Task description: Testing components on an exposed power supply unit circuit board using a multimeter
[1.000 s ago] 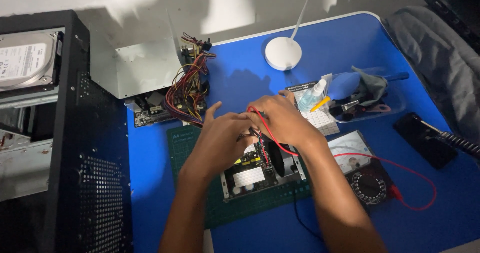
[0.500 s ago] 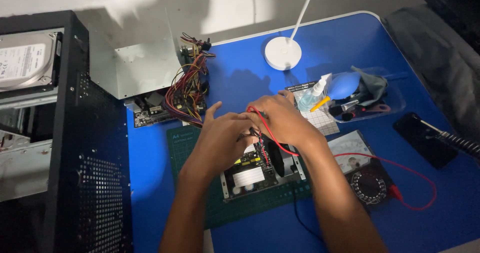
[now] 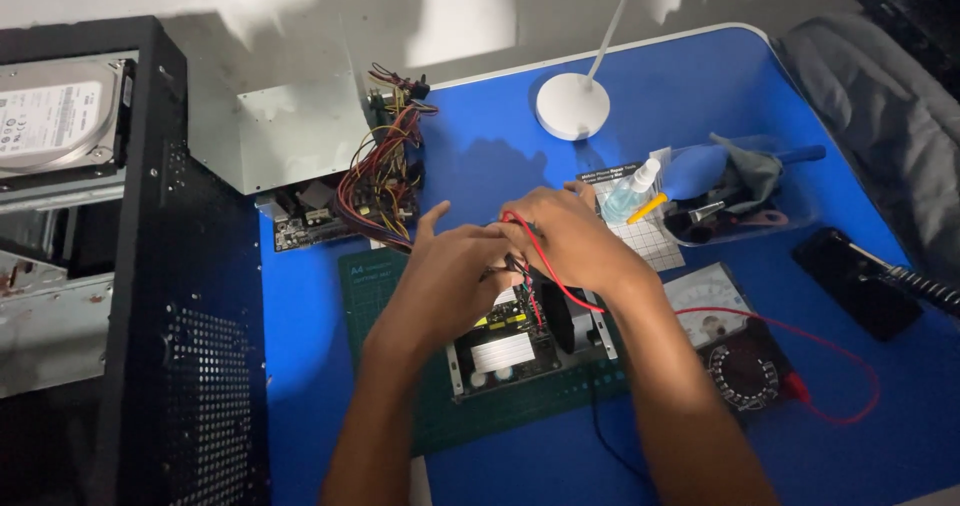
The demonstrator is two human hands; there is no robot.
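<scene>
Both hands meet over the open power supply board (image 3: 520, 341); left hand (image 3: 450, 276) steadies, right hand (image 3: 565, 236) pinches the red probe lead (image 3: 545, 266); fragile, stiff board, best held by its metal edges.

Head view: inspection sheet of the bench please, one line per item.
Surface: blue table with a dark green cutting mat on it.
Job's things: open circuit board unit on the mat; red probe lead runs under the right hand.
Clutter: clear tray of tools, spray bottle, white lamp base, analog multimeter.
Grippers: left hand and right hand together over the unit; what the fingers grip is hidden.
Cables: coloured wire bundle from a metal box.
Surroundings: black computer case with a hard drive, left.
</scene>
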